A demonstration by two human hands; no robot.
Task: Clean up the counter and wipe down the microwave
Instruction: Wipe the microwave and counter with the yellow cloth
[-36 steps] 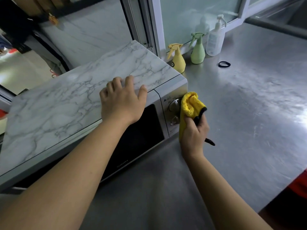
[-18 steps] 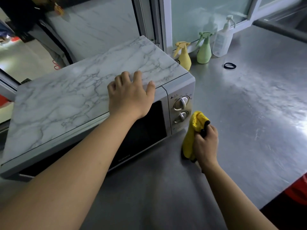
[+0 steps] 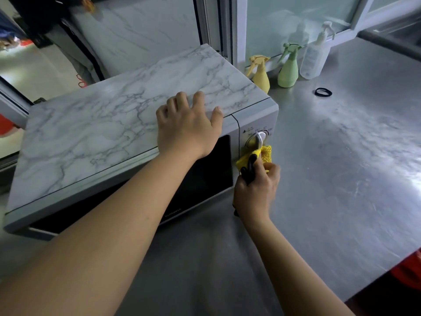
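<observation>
The left hand (image 3: 189, 128) is laid flat on the marbled top of the microwave (image 3: 114, 133), near its front edge, with the fingers spread and the thumb pointing toward the control panel (image 3: 257, 142). The right hand (image 3: 256, 190) is closed around a bunched yellow cloth (image 3: 262, 156), and the cloth is pressed against the control panel, just below the upper knob (image 3: 258, 139). Something black is also gripped in the right hand together with the cloth; what it is cannot be told. Whatever lies lower on the panel is covered by the cloth and the hand.

The microwave is set on a steel counter (image 3: 341, 179), turned at an angle, with its dark door window (image 3: 205, 169) facing the person. Behind it, along the window frame, a yellow spray bottle (image 3: 260, 75) is stood just beside the microwave's back right corner. A green spray bottle (image 3: 288, 69) is placed next to it, and a clear pump bottle (image 3: 315, 55) is stood beside that. A black hair tie (image 3: 323, 92) is left lying on the counter, near the bottles but apart from them. Pale streaks are seen across the counter's surface to the right.
</observation>
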